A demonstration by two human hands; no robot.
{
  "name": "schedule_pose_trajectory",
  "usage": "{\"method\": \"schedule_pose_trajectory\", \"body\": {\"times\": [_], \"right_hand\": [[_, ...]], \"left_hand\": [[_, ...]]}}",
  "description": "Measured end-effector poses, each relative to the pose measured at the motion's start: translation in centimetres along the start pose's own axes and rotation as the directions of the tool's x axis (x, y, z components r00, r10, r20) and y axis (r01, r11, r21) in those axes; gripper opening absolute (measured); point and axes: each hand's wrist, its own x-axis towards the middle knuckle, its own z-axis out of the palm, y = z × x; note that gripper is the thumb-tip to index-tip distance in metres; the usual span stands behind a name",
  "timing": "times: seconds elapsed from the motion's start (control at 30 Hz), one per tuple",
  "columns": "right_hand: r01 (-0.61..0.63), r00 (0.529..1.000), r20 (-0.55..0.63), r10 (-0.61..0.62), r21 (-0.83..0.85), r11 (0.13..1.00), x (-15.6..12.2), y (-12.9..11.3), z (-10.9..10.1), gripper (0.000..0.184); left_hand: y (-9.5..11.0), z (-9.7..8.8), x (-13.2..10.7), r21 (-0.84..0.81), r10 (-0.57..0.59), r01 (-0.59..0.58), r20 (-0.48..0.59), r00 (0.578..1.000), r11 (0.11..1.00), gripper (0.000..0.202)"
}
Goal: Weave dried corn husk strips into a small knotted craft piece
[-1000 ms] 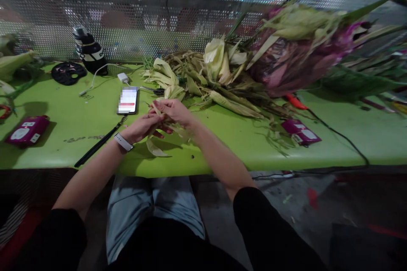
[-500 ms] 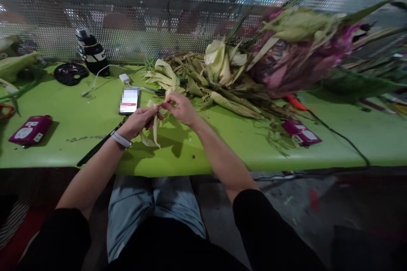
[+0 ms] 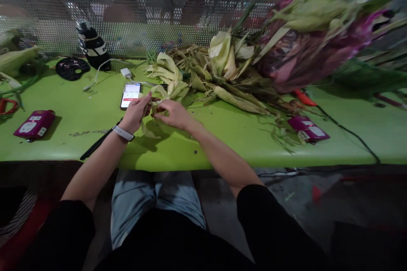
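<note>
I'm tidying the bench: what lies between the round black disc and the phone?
In the head view, a white cable lies on the green table between them.

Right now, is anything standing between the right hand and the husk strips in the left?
Nothing visible is: the right hand is close up at the pale husk strips, though whether it touches them I cannot tell. The phone and the husk pile lie beyond, not between.
</note>
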Motion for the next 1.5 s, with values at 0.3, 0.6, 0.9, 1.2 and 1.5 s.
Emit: {"method": "schedule_pose_trajectory", "body": {"times": [0.3, 0.6, 0.9, 1.2, 1.5], "right_hand": [[-0.182, 0.969, -0.103, 0.226, 0.323, 0.929, 0.3, 0.4, -0.5, 0.027], [-0.162, 0.948, -0.227, 0.223, 0.259, 0.952, 0.4, 1.8, -0.5, 0.040], [-0.096, 0.896, -0.440, 0.053, -0.077, 0.992, 0.0, 0.7, -1.5, 0.030], [-0.081, 0.981, -0.153, 0.118, 0.232, 0.969, 0.6, 0.6, -0.8, 0.034], [-0.200, 0.952, 0.006, 0.306, 0.768, 0.608, 0.9, 0.4, 0.3, 0.024]], "left_hand": [[0.4, -0.5, 0.4, -0.004, -0.118, 0.118, 0.029, 0.993, 0.993, 0.030], [0.5, 0.1, 0.0, 0.040, -0.082, 0.081, 0.027, 0.996, 0.996, 0.030], [0.4, -0.1, -0.1, 0.027, -0.031, 0.027, 0.184, 0.982, 0.999, 0.042], [-0.5, 0.6, -0.4, 0.002, 0.048, -0.050, 0.172, 0.984, 0.999, 0.040], [-0.4, 0.9, -0.7, 0.006, 0.093, -0.098, 0.236, 0.967, 0.995, 0.038]]}}
